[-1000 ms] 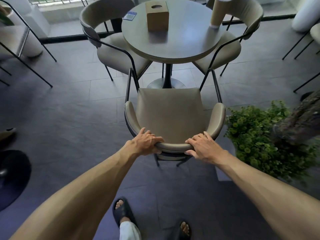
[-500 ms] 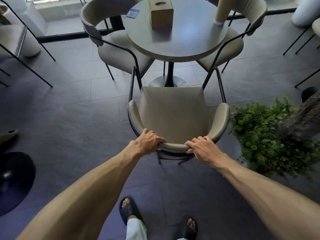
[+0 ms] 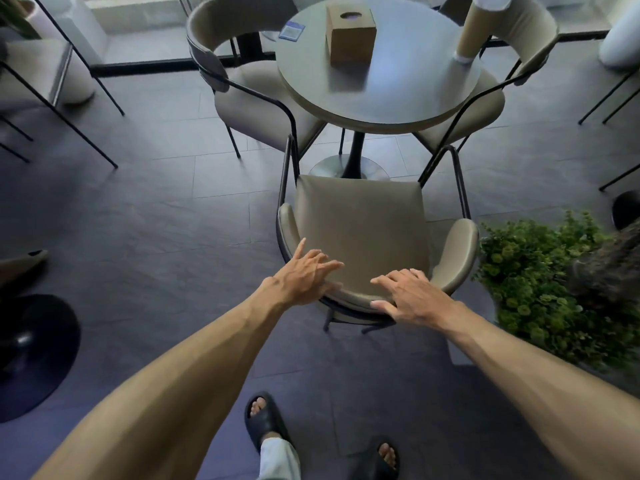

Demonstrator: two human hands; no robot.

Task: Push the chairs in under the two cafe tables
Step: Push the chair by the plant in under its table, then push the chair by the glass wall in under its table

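Here, near chair [image 3: 360,220] sits just short of round table [image 3: 377,74], seat not under top. Left hand [image 3: 304,275] open, fingers spread over chair back. Right hand [image 3: 412,296] open, flat on back rim. Green bush [image 3: 540,282] beside chair's right arm.
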